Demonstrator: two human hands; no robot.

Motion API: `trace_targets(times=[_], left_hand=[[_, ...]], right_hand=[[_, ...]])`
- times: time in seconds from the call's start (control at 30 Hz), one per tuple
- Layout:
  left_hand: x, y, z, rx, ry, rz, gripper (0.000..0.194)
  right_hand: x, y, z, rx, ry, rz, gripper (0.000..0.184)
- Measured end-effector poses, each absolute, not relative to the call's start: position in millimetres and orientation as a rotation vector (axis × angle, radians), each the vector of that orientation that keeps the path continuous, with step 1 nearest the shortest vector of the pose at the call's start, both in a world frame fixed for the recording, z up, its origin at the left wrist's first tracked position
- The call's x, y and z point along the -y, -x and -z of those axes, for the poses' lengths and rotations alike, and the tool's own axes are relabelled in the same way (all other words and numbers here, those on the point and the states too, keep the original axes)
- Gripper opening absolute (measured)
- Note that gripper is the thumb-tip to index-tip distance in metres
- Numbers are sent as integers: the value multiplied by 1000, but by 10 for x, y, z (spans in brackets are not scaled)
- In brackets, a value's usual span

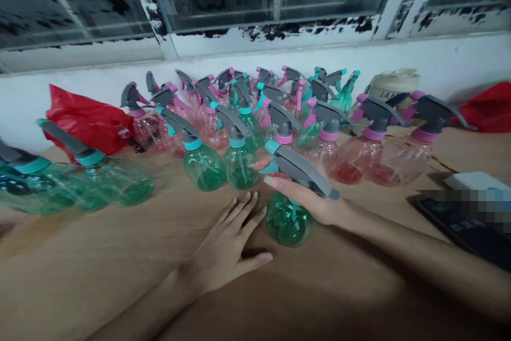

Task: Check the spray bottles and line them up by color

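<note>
My right hand is closed around the neck of a green spray bottle, under its grey and teal trigger head. The bottle stands about upright at the table's middle. To its left my left hand lies flat on the wooden table, fingers spread and holding nothing. Just beyond my left fingertips stand two more green spray bottles with teal collars, a nearer one and one to its left. Clear pinkish spray bottles with pink collars stand behind my right hand.
Several more pink and green spray bottles crowd toward the wall. Green bottles stand at the left, before a red plastic bag. At right are a dark phone, a white box, a cream container and another red bag.
</note>
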State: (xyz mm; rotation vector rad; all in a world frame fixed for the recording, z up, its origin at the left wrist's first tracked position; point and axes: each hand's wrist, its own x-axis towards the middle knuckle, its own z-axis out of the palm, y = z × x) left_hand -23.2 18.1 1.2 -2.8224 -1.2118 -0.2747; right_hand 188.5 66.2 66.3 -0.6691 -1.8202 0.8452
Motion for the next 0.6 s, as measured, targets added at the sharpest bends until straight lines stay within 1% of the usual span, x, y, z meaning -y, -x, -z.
trace_targets(times=[0.27, 0.6], left_hand=[[-179, 239, -1, 1194, 2825, 290, 74], [-185, 234, -15, 1181, 2861, 311, 73]], right_hand=[[-639, -1891, -652, 1819, 657, -826, 27], [-647, -1902, -641, 1814, 649, -857, 27]])
